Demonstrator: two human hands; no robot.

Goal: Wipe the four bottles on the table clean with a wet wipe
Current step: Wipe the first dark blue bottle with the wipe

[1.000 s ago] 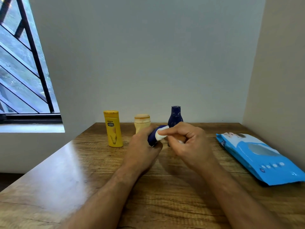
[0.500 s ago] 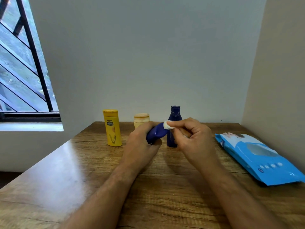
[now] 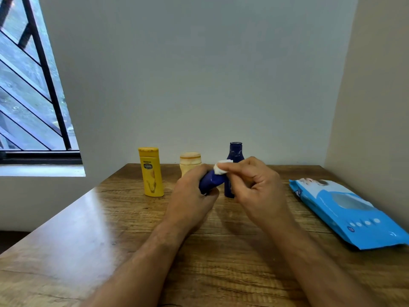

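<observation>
Mid-wipe on one blue bottle [image 3: 211, 181]: gripped tilted in closed left hand [image 3: 190, 197], above counter [image 3: 110, 218]. Right hand [image 3: 254, 189] fingers [image 3: 230, 168] pinched on wet wipe [image 3: 222, 167], pressed to its upper end. Beyond fingers, upright: yellow bottle [image 3: 151, 173], beige bottle [image 3: 190, 161], second blue bottle [image 3: 235, 152]. Next, probably: rub along body, rotate.
</observation>
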